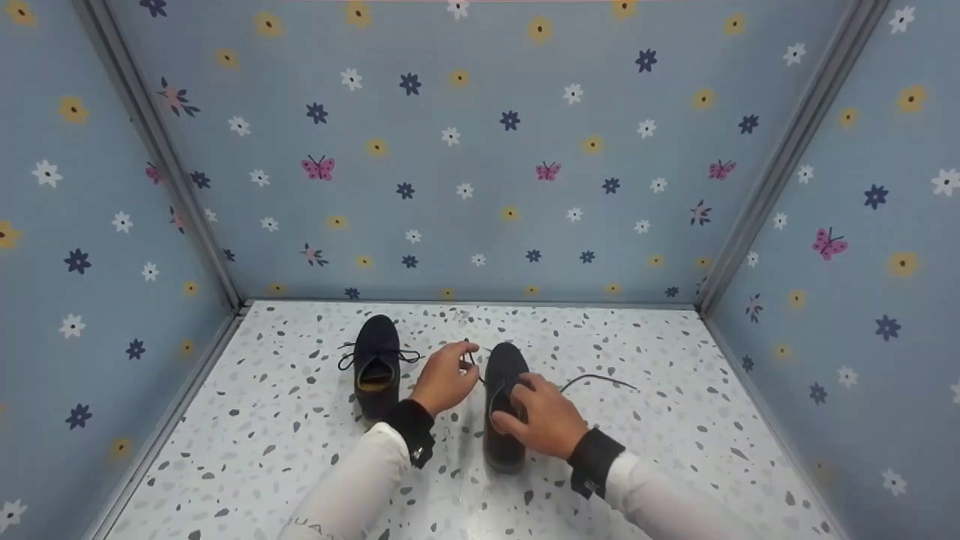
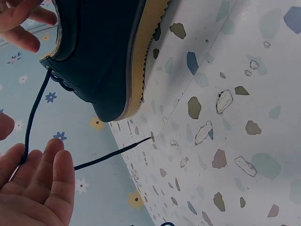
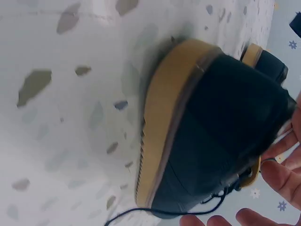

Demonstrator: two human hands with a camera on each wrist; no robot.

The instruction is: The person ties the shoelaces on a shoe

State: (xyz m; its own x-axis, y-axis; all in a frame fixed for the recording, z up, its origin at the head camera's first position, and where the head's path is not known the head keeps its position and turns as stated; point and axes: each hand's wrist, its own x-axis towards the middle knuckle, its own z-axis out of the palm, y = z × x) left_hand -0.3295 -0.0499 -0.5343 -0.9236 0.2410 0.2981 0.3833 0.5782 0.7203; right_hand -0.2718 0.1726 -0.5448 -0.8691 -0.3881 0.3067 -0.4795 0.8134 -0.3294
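Two dark lace-up shoes stand on the speckled floor. My left hand [image 1: 444, 381] is left of the nearer shoe [image 1: 507, 364], its bent fingers holding that shoe's dark shoelace [image 2: 35, 108]. From the eyelet the lace runs taut to the fingers, and its free end [image 2: 110, 154] sticks out past them. Over the same shoe's opening is my right hand [image 1: 551, 418], thumb and fingers spread apart; whether they touch the upper is unclear. The other lace end [image 1: 600, 378] lies loose on the floor to the right. Tan ridged sole [image 3: 167, 108] shows in the right wrist view.
The other shoe [image 1: 377, 349] stands farther left, its lace tied in a bow. Blue flowered panels [image 1: 480, 165] enclose the floor [image 1: 285, 420] at the back and both sides, with grey metal strips [image 1: 795, 142] at the corners.
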